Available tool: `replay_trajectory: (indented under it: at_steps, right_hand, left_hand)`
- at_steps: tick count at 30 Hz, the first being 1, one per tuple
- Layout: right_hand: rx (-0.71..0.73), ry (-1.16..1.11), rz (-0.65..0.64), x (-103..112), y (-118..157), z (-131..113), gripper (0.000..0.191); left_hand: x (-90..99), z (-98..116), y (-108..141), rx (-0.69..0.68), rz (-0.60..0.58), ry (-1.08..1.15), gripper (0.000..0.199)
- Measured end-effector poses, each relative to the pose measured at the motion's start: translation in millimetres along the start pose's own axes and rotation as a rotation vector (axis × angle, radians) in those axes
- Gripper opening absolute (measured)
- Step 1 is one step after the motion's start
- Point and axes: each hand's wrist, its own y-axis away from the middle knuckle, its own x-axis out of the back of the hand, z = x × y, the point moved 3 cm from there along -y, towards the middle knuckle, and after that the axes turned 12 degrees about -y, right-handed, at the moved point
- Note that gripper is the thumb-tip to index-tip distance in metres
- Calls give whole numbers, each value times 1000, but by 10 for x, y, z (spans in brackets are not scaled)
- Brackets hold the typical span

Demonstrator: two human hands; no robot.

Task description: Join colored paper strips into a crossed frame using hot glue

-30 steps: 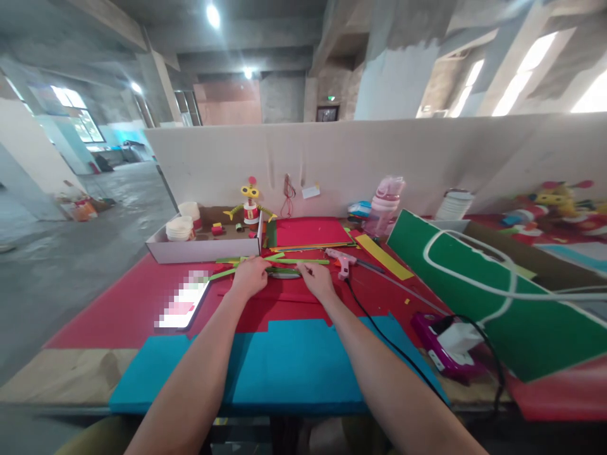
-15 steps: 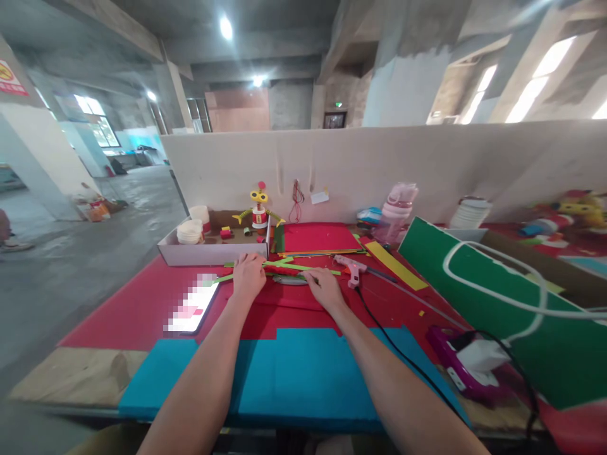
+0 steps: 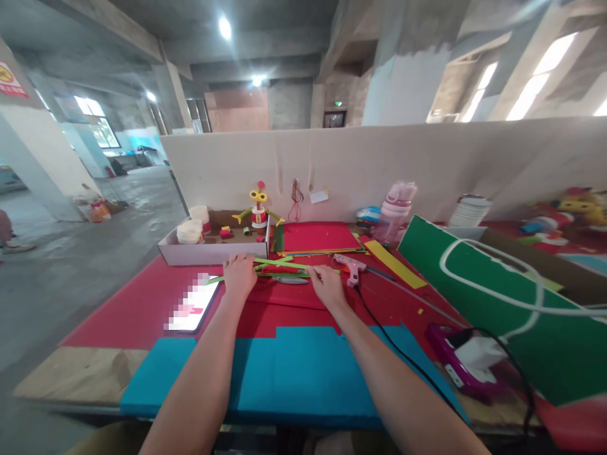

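My left hand (image 3: 239, 276) is closed at the left end of a narrow light-green paper strip (image 3: 281, 263). At its other end, the fingertips of my right hand (image 3: 326, 285) pinch the strip, which stretches between both hands above the red tabletop. More green strips (image 3: 271, 274) lie crossed beneath and beside it, some partly hidden by my left hand. Just under them lies a grey cutter-like tool (image 3: 290, 280); its exact kind is unclear. A pink hot glue gun (image 3: 353, 266) rests right of my right hand.
A lit phone (image 3: 199, 309) lies left of my left hand. Behind stand a white box (image 3: 213, 254) with paper cups, a small cup figure (image 3: 258, 215) and red sheets (image 3: 320, 237). At right are a green board (image 3: 512, 322), a purple power strip (image 3: 462, 366) and cables.
My left hand has shifted left and my right hand slightly right, so more of the green strip shows between them. The glue gun and tool stay put.
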Motion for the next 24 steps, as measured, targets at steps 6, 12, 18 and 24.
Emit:
replay_trajectory:
  at_steps: [6, 12, 18, 24]
  right_hand:
    - [-35, -119, -58, -19, 27, -54, 32]
    - [-72, -146, -72, -12, 16, -75, 32]
    - [-85, -148, -100, -37, 15, -43, 32]
    - [-90, -164, -104, -50, 18, -33, 32]
  left_hand:
    - [-80, -40, 15, -9, -60, -66, 35]
    - [-110, -90, -38, 2, -139, -107, 32]
    - [-103, -100, -53, -23, -132, -125, 30]
    - [-95, -76, -74, 23, -178, -141, 32]
